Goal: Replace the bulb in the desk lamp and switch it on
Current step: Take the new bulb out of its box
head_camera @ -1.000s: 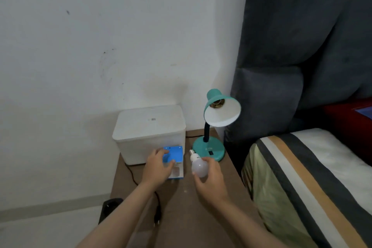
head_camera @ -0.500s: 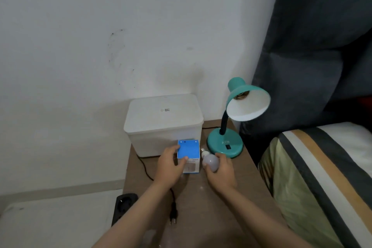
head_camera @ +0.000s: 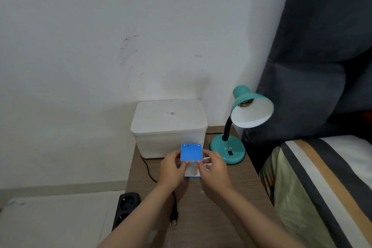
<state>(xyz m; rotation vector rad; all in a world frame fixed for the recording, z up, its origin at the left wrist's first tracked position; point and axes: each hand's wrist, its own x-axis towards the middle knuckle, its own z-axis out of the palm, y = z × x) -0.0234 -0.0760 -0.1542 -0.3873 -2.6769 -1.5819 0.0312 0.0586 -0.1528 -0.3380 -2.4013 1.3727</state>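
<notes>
Head view: both hands work the blue bulb box on the desk, left hand with its grip pinching the left edge, right hand pinching the right side with a white object, perhaps the old bulb, tucked under its fingers. The teal lamp stands just right, socket bare, its plug lying unplugged near the front edge. Risk, as I judge it: the box flap sticks and a tug knocks the lamp, or the switch does nothing because the plug is out.

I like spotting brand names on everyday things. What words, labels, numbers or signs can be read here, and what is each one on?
"ATN": raised letters on the base of the teal desk lamp, just above its switch.
Small sticker with a square code on the lid of the white storage box: too small to read.
Blue and white bulb box, held by the left hand and right hand: only small dots show on the blue flap, no readable text.
</notes>
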